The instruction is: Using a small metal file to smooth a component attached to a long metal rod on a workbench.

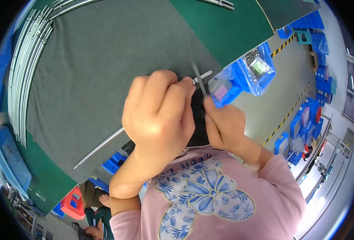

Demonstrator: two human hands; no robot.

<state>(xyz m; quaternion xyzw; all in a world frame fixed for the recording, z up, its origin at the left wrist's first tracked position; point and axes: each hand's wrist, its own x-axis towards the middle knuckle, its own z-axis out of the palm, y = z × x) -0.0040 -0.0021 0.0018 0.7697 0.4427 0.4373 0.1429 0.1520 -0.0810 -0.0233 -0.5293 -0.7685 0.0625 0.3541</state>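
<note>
My left hand (157, 106) is closed round a thin silver metal rod (101, 147). The rod's long part slants down to the left over the grey cloth, and its short stepped end sticks out past my fingers on the right. My right hand (227, 124), slightly smeared by motion, pinches a narrow flat grey strip that looks like a file (198, 76). This strip crosses the rod's short end close to my left fingertips; whether the two touch, I cannot tell. The rod's middle is hidden inside my left fist.
A grey cloth (105, 52) covers much of the green table (225, 36). Several similar rods (29, 76) lie bundled along its left side. Blue bins (267, 76) with small parts stand at the right edge. A red stool (73, 204) and another person (101, 224) are at lower left.
</note>
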